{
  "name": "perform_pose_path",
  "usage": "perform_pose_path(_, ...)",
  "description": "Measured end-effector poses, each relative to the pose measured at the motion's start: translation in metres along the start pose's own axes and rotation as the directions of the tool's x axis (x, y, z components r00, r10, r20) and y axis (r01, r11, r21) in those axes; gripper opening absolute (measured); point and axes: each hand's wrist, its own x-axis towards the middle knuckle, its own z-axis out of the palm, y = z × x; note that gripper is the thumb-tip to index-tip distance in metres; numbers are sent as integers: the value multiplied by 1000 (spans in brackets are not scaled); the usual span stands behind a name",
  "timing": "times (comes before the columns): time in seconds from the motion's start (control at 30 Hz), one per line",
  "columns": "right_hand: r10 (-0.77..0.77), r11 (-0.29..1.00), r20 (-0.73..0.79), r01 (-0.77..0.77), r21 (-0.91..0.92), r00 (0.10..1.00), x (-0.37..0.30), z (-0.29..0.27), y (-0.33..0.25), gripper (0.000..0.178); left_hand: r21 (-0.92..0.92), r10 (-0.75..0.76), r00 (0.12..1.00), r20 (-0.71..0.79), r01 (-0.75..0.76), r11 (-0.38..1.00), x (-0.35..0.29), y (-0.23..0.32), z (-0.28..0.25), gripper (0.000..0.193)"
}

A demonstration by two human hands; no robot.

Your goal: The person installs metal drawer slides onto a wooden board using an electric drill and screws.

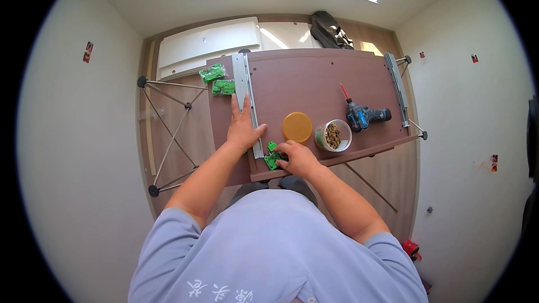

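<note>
Left hand [242,131] spreads along the silver rail [241,73], left of centre frame; right hand [298,158] curls over the green plastic part [272,161] below centre, pinching or not, can't tell! Rightward sit an amber lid [297,127], open tub [344,134] and drill [359,116].
</note>
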Motion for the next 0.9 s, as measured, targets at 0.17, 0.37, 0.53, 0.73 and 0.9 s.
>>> perform_pose_path(0.17, -35, 999, 9, 36, -8, 999, 2, 0, 2, 39, 45, -6, 999, -38, 7, 999, 4, -7, 16, 103)
perform_pose_path(0.37, -54, 998, 75, 52, 32, 996, 8, 3, 3, 37, 31, 36, 996, -81, -34, 999, 20, -17, 20, 101)
perform_pose_path(0.53, -54, 998, 71, 52, 30, 996, 10, 10, 2, 35, 41, -24, 999, -31, 25, 999, 26, -15, 14, 101)
perform_pose_path(0.73, -83, 996, 71, 80, 36, 994, 11, 17, 7, 34, 58, 1, 999, -54, 2, 998, 35, -25, 18, 100)
perform_pose_path(0.9, -77, 996, 82, 74, 43, 994, 13, 14, 9, 34, 10, -50, 999, -13, 50, 999, 44, -15, 7, 97)
